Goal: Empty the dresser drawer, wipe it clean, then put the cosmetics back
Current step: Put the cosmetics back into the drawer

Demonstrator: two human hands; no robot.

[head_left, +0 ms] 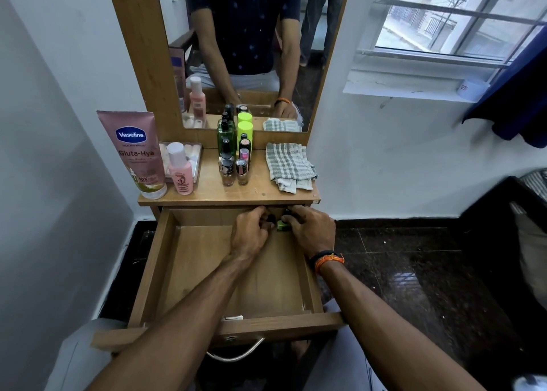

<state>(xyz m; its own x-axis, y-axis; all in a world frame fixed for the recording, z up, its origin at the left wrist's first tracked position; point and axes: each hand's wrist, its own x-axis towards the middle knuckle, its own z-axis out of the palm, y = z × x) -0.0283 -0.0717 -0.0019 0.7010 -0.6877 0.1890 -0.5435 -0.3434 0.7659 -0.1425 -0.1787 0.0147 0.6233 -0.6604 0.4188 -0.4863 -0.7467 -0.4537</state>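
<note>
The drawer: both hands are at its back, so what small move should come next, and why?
Probably lift the last small items out onto the dresser top. The drawer looks otherwise bare, and both the left hand and right hand curl around small things at its back, one a green item. The checked cloth waits above for wiping.

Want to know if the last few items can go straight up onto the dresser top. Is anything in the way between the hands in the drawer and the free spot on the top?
Nothing visible blocks it. Both hands are at the back of the open drawer, just under the dresser top. Its bare middle front, between nail polish bottles and checked cloth, is free.
</note>
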